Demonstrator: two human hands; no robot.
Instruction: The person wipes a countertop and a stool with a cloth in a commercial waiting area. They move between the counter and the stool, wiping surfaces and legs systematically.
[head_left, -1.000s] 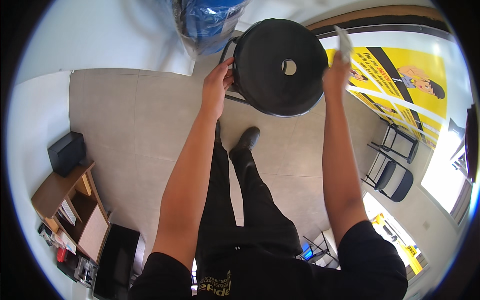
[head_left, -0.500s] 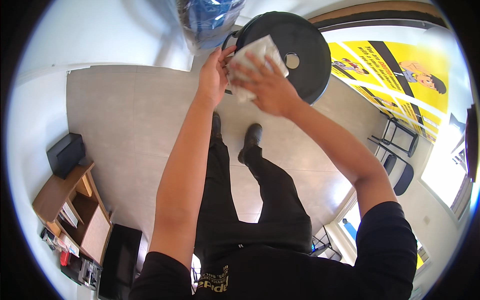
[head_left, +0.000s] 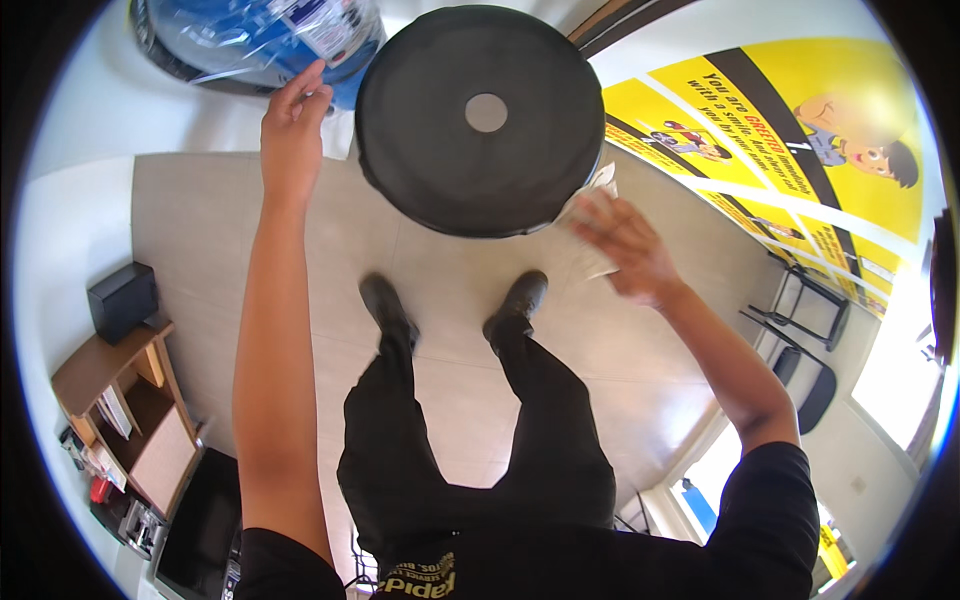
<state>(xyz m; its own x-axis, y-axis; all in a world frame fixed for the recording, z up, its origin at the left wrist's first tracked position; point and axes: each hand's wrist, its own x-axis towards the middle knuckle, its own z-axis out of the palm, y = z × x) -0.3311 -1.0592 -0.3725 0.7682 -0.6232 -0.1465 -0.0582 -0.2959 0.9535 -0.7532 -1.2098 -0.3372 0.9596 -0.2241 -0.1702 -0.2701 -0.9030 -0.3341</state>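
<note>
Two bare hands work around a round black disc point(head_left: 480, 120), a flat matte plate with a small pale hole at its centre, seen high in the head view above the tiled floor point(head_left: 200, 230). What carries the disc cannot be seen; it hides its own support.

At the disc's lower right rim, the right hand point(head_left: 625, 245) presses a thin white cloth or paper wipe point(head_left: 592, 200) flat against the edge, fingers spread and laid along it rather than clenched. The wipe looks soft, light and limp, folding where the hand bunches it, so it probably handles best under a flat palm.

Off to the disc's left, the left hand point(head_left: 292, 125) rests against a large blue water bottle point(head_left: 260, 35) wrapped in glossy clear film, fingers loosely together and slightly curled, not gripping. The film looks slick and the bottle, if full, heavy.

By its look the disc is stiff, smooth and hard, likely plastic or metal, and would be taken by its rim with both hands.

Black shoes point(head_left: 520, 300) stand below on beige tiles; a yellow poster point(head_left: 790, 130) covers the wall at right, and a wooden shelf unit point(head_left: 120, 400) sits at the lower left.
</note>
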